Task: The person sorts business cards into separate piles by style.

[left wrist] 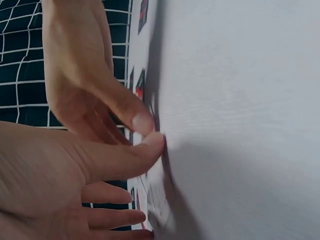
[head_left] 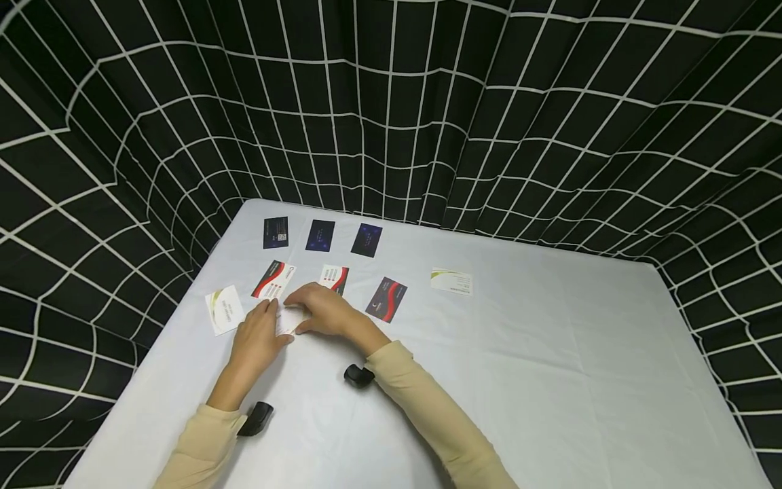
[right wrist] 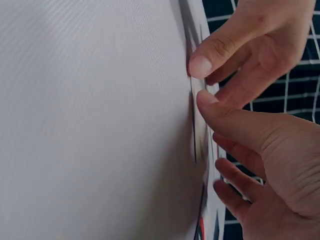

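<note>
A pale business card [head_left: 288, 319] lies on the white-covered table between both hands, partly hidden by them. My left hand [head_left: 256, 336] rests at its left side, fingers extended toward the far edge and thumb by the near edge. From the other side my right hand [head_left: 326, 309] arches about the card, forefinger near the far edge and thumb near the close one. In the left wrist view the thumb tips almost meet. Just left lies a white and gold card [head_left: 225, 310]; beyond are a red, black and white card [head_left: 272, 280] and a similar one [head_left: 334, 278], partly covered.
A dark card with a red curve [head_left: 386, 299] lies right of the right hand. Farther right is another white and gold card [head_left: 451, 281]. Along the back lie a dark card [head_left: 275, 233] and two dark blue cards [head_left: 320, 236] [head_left: 366, 240]. A black gridded curtain [head_left: 391, 102] surrounds the table.
</note>
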Available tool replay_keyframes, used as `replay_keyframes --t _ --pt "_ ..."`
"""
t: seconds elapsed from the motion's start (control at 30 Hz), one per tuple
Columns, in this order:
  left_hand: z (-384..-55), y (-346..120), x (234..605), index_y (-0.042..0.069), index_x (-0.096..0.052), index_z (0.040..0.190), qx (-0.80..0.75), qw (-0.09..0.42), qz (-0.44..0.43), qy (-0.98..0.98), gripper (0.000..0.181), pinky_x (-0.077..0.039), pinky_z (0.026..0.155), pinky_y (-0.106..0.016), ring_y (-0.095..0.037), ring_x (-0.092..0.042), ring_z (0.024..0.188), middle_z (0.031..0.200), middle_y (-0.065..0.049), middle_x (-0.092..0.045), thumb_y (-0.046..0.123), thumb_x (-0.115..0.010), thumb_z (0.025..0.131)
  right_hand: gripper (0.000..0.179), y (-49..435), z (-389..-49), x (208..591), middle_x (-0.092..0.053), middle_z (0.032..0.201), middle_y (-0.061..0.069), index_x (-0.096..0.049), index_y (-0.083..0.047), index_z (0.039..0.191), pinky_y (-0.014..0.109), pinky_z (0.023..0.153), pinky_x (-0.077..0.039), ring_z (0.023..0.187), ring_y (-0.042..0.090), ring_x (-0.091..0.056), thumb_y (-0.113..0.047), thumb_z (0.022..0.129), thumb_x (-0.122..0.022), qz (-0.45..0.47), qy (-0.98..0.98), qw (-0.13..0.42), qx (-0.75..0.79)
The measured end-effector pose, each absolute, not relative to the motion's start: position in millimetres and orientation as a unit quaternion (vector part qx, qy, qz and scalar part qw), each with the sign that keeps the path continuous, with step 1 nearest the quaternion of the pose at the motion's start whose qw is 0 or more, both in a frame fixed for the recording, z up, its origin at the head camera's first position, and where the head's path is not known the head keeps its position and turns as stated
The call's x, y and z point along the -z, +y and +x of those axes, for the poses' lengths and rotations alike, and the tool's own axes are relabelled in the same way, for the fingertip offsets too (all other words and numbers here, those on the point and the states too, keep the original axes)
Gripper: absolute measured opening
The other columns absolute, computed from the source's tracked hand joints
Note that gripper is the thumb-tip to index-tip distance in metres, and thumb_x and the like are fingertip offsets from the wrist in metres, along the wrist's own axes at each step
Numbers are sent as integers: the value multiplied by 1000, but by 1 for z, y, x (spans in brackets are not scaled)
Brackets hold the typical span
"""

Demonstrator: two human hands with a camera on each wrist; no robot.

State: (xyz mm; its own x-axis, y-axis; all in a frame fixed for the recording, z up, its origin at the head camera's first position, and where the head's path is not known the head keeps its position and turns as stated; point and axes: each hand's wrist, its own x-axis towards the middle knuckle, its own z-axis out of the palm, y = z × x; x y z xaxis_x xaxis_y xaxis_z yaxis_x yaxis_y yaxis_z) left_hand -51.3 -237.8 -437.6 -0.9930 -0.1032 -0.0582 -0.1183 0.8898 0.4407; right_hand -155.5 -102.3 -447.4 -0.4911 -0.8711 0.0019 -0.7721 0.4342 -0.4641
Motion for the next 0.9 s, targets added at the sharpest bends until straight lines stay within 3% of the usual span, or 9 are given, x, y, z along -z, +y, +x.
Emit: replay_keyframes --t 0.23,0.47,0.67,0.8,0.9 --pt "-47 -240 441 -20 -41 135 -233 -1 -56 971 78 -41 90 -59 -54 -47 113 129 -39 -47 7 -83 75 59 -115 -157 447 -61 130 -2 -63 -15 130 26 110 -30 127 16 -49 -32 78 -82 -513 837 123 144" --pt "-51 -246 440 -15 -47 134 -241 -2 -67 968 79 -40 79 -52 -47 -48 95 114 -36 -51 8 -87 69 59 -126 -162 442 -62 119 -6 -67 -21 124 26 97 -37 113 13 -51 -42 72 -85 -491 857 132 87" --pt "-58 -253 439 -13 -61 118 -244 -6 -60 968 64 -38 72 -47 -41 -47 85 97 -31 -58 9 -89 65 56 -126 -161 442 -58 113 -4 -68 -20 120 21 88 -43 103 10 -53 -34 70 -88 -466 860 157 138" --pt "-62 -261 441 -9 -66 105 -276 -4 -52 960 47 -40 68 -43 -37 -53 81 92 -26 -66 8 -87 67 46 -120 -163 447 -62 109 -2 -69 -15 115 16 86 -42 96 6 -54 -23 73 -87 -437 854 163 232" --pt "-64 -267 444 -6 -66 97 -313 4 -55 948 33 -41 64 -38 -31 -56 77 88 -20 -68 6 -84 72 39 -114 -167 450 -65 94 3 -69 -9 112 15 75 -42 80 6 -53 -12 76 -84 -398 839 171 329"
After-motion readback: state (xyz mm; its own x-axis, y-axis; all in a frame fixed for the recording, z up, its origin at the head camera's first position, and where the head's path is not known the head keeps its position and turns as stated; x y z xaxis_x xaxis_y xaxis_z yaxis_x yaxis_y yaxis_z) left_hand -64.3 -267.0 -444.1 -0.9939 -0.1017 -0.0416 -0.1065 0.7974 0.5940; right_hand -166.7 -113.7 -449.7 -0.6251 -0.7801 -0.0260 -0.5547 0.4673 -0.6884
